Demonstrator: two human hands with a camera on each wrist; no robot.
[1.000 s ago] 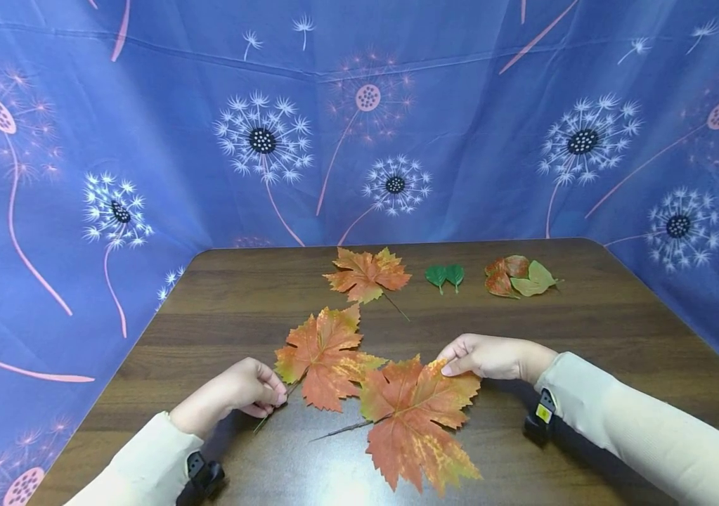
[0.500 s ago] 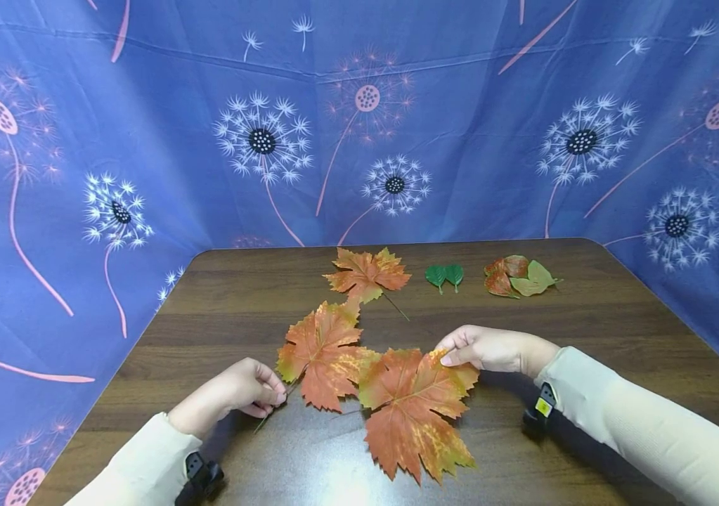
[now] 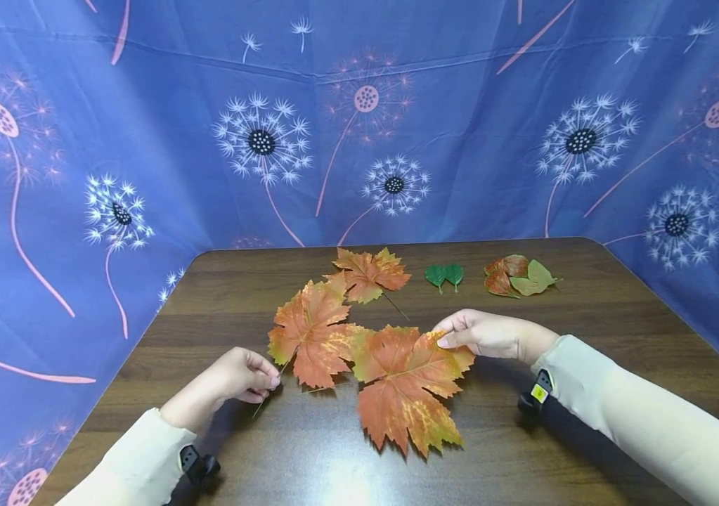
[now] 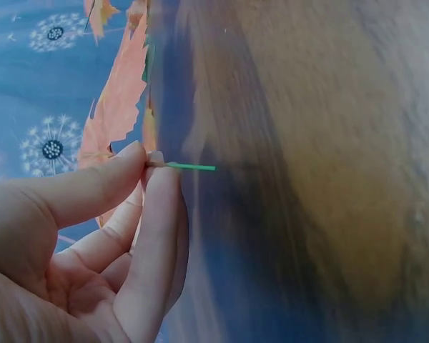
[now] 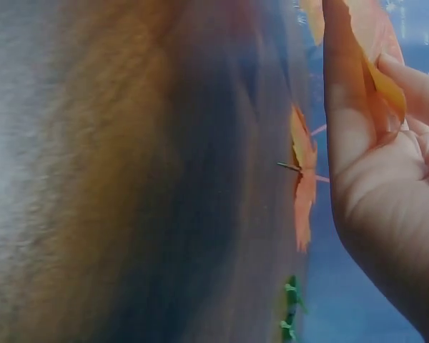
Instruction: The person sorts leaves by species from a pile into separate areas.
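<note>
In the head view my left hand [image 3: 242, 379] pinches the thin stem of an orange maple leaf [image 3: 313, 330]; the stem's green tip [image 4: 196, 167] pokes out past the fingertips in the left wrist view. My right hand [image 3: 492, 334] pinches the upper right edge of a second, larger orange maple leaf [image 3: 406, 386] between thumb and fingers. The right leaf's left lobe meets the right side of the left leaf. Behind them a third maple leaf [image 3: 368, 274] lies on the table, close to the left leaf's upper tip.
Two small green leaves [image 3: 444, 275] lie side by side toward the back of the brown wooden table [image 3: 587, 422]. To their right sits a cluster of red and yellow-green leaves [image 3: 520, 276]. A blue dandelion-print cloth [image 3: 460, 105] hangs behind and beside the table.
Both hands have moved away from me, toward the back of the table, with their maple leaves. The right leaf also shifted slightly left and its stem went largely out of sight by the left leaf.
</note>
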